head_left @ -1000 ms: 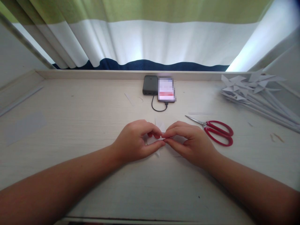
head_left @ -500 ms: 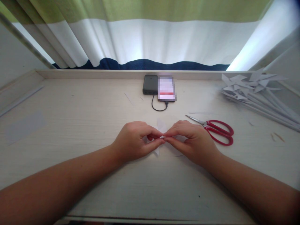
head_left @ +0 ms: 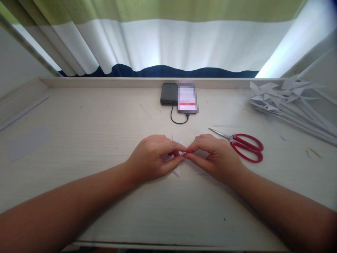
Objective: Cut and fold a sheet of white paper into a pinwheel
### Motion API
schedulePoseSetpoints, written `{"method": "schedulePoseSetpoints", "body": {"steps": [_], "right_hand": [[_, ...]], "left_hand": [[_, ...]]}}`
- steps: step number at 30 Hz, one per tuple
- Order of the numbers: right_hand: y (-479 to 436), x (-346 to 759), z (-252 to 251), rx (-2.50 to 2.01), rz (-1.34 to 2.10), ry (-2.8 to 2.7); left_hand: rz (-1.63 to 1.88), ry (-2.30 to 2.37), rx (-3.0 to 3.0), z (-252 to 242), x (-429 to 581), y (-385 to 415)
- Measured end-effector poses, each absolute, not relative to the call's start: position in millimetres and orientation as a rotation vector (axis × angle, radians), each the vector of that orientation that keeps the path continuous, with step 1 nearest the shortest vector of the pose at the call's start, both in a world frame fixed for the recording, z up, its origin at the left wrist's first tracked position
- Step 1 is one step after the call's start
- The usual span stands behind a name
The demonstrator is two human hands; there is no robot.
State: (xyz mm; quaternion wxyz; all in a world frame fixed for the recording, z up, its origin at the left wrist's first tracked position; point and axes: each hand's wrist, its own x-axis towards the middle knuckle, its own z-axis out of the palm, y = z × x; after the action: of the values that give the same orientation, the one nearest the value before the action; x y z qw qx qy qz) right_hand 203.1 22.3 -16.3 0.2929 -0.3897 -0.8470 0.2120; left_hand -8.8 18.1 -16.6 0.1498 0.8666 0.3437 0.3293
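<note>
My left hand and my right hand meet at the fingertips over the middle of the table. Both are closed in a pinch on a piece of white paper. Pointed corners of the paper stick out above and below the left fingers, and more of it lies under the right hand; its middle is hidden by the fingertips. Just right of my right hand lie scissors with red handles, their blades pointing left and slightly parted from view of my fingers.
A dark power bank is cabled to a phone at the back. Paper pinwheels on white sticks lie at the right. A paper sheet is at the left, with thin paper strips scattered on the white table.
The left fingertips have shifted slightly right against the right ones, and the paper's upper corner has turned a little to the left. Both hands keep their pinch.
</note>
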Motion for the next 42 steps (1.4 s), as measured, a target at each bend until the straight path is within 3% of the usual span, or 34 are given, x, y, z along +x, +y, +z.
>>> {"method": "schedulePoseSetpoints", "body": {"steps": [42], "right_hand": [[20.9,203.3,-19.3,-0.978,0.57,-2.338]], "left_hand": [[0.801,0.962,2.64,-13.6,-9.5,16.9]]}}
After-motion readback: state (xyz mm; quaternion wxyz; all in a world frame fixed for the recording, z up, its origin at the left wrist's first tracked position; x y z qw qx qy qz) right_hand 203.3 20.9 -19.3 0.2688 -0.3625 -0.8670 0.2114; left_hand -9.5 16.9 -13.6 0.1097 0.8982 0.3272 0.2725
